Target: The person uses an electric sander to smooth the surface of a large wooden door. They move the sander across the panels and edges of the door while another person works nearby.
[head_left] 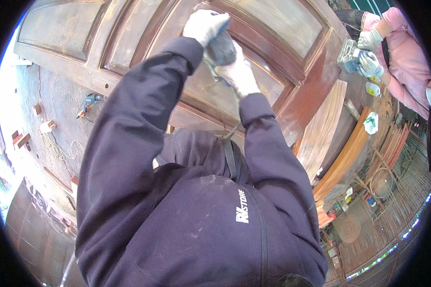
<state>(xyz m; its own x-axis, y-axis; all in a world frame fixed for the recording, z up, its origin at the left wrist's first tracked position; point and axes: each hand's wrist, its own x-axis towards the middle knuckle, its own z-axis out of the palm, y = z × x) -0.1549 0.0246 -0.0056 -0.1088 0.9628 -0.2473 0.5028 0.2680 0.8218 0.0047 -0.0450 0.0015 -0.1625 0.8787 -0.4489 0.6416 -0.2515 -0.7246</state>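
My left hand [207, 26], in a white glove, is closed over the far end of a dark grey, rounded handheld power tool [221, 49]. My right hand [239, 74], also gloved in white, is wrapped round its near end. The tool is over a brown wooden panel door [316, 103] lying in front of me. Its exact kind and its underside are hidden by my gloves and its body. A thin cord seems to run from near my right hand toward my waist. The door's raised mouldings are dark reddish brown, and its panels look pale and dusty.
A person in pink [407, 62] works at the door's right end, gloved hands on a grey tool [349, 55]. A blue drill [92, 99] lies on the floor at left, near wood scraps [48, 126]. Wooden boards [342, 162] lie at right.
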